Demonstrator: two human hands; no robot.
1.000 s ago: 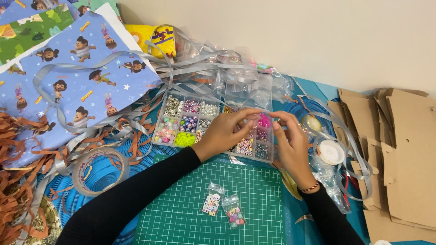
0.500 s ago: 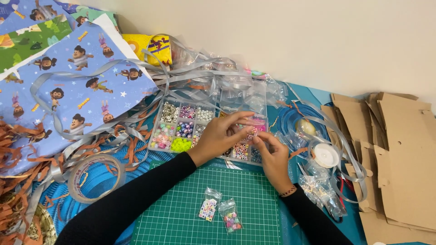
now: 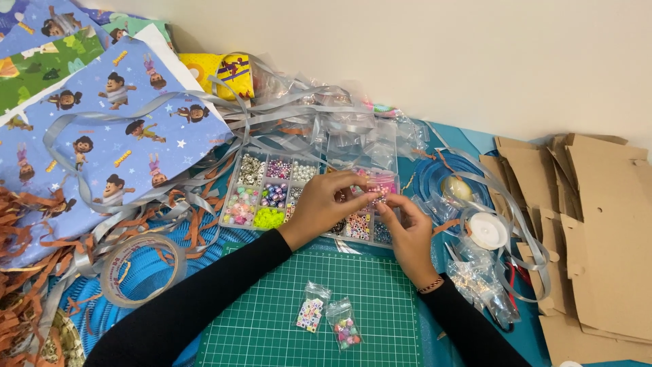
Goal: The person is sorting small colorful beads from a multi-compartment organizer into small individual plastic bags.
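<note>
Bead organizer box (image 3: 272, 187) lies under both hands, partly hidden. Left hand (image 3: 326, 207) and right hand (image 3: 406, 234) fingers pinched together over it; held thing too small to tell. Two bead bags (image 3: 329, 318) nearer body.

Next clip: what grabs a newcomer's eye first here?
Both hands, left hand and right hand, meet over a clear bead organiser box full of colourful beads at centre. Below them, two small bead bags lie on a green cutting mat. Cartoon-printed blue wrapping paper fills the upper left.
</note>
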